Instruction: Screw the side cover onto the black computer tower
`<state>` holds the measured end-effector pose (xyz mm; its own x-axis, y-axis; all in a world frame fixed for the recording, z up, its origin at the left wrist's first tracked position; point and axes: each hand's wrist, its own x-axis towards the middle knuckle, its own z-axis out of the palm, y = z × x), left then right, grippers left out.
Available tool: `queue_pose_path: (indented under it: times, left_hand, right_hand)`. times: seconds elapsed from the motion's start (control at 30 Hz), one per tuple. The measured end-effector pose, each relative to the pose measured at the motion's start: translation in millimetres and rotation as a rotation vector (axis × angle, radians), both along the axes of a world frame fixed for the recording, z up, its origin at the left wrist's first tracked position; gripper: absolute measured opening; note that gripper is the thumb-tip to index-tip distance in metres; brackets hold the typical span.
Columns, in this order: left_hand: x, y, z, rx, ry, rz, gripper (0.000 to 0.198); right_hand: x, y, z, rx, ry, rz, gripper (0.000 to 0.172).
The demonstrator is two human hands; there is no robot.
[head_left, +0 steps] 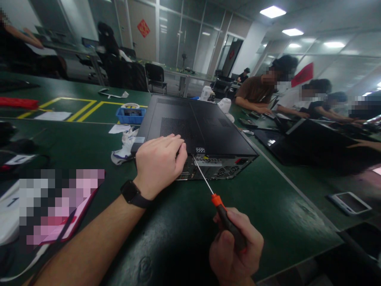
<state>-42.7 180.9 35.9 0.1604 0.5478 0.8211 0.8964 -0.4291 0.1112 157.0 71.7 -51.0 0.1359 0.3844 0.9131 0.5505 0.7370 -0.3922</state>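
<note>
While your left hand (159, 165) lies on the top rear edge of the black computer case (205, 127), its fingers (175, 143) are bent and only press down on the metal; they close around nothing. In the head view the case lies flat on the green desk (268, 206) in front of you, with its rear panel (222, 170) turned to you. Your right hand (235, 250) has its fingers closed tight around the handle of the orange and black screwdriver (222, 210). The long shaft goes up and to the left until its tip meets the upper edge of the rear panel, just beside your left fingertips. I think the risk is here: the shaft comes at a slant, so the tip can jump out and hit your left fingers or scratch the panel. A white cloth (126, 145) and a blue bin (130, 115) lie left of the case; other people work at the right, well apart.
</note>
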Motion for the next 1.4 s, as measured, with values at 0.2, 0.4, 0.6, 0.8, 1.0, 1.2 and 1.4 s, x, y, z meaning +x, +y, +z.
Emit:
queue_pose_path:
  times: [0.2,0.4,0.6,0.8,1.0,1.2,1.4]
  left_hand:
    - [0,0,0.7,-0.02,-0.016,-0.002,0.028]
    - [0,-1,1.2,-0.014,0.005,0.006,0.029]
    - [0,1,-0.2,-0.005,0.002,0.002,0.028]
    - [0,0,0.5,-0.018,-0.004,0.006,0.029]
    - [0,0,0.3,-0.016,-0.004,0.006,0.029]
    - [0,-1,1.1,-0.025,-0.011,0.0,0.029]
    - [0,-1,1.6,-0.032,-0.01,0.0,0.029]
  right_hand:
    - [5,-1,-8.3,0.037,-0.038,-0.121,0.031]
    - [8,-5,-14.9,-0.021,-0.029,-0.148,0.033]
    - [3,0,-3.0,-0.009,0.001,0.018,0.032]
    - [9,-4,-12.8,0.024,-0.052,-0.148,0.029]
    - [7,-5,-17.3,-0.013,-0.008,-0.141,0.032]
    - [2,0,-5.7,0.004,0.01,-0.026,0.031]
    - [7,-1,-10.2,0.042,-0.029,-0.121,0.029]
